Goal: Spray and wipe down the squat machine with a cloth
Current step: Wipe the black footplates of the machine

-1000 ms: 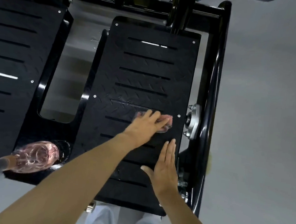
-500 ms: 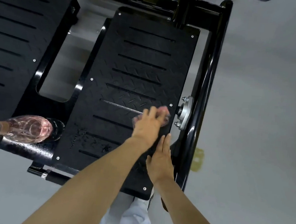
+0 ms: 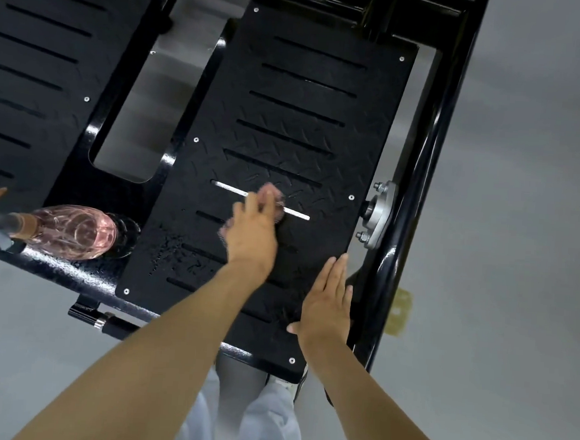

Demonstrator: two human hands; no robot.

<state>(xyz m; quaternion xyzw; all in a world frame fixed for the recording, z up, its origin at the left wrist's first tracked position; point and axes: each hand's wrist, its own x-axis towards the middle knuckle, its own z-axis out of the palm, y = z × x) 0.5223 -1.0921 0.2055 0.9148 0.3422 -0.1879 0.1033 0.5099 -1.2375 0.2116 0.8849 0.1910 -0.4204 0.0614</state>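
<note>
Evidently soft and light, the pink cloth [image 3: 272,192] is gripped, bunched, under the curled left hand [image 3: 251,232] at mid footplate [image 3: 305,135], probably best held by its gathered middle, while the right hand [image 3: 327,305] is laid flat, empty, near the plate's edge.

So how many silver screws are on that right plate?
6 screws on the plate: far-left corner, far-right corner, left edge midway, right edge midway, near-left corner, near-right corner. The left arm may hide others.
</note>
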